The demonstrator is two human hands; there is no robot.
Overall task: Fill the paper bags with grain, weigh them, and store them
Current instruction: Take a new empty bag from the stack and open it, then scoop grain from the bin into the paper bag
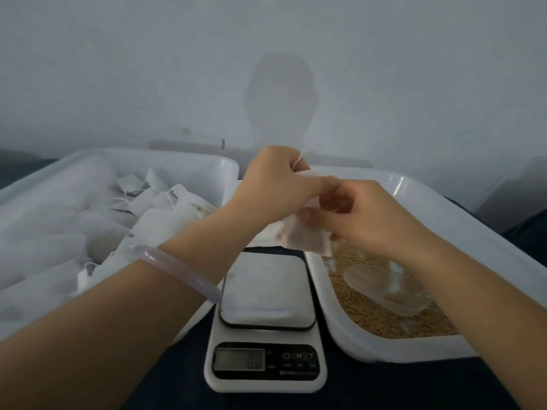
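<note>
The small white paper bag (305,235) is thin, creased and roughly square, with a white drawstring (300,156) emerging at its top. It is held in the air over the middle of the dark bench (384,386), above the far edge of the white digital scale (266,291) and between the two tubs. Whether it contains grain cannot be told.

Left hand (272,184): fingers (322,182) curled and pressed together, pinching the top of the bag along with the drawstring. A pale translucent bangle (177,270) sits on this wrist.

Right hand (364,214): fingers curled, thumb (313,216) pressed against the face of the bag, pinching it at mid-height.

The white rectangular plastic tub (177,156) toward the left edge of the bench holds a heap of white bags (159,220). The second white plastic tub (444,202) toward the right edge holds tan grain (364,312), with a clear plastic scoop (384,287) lying on it. The scale platform carries nothing.
</note>
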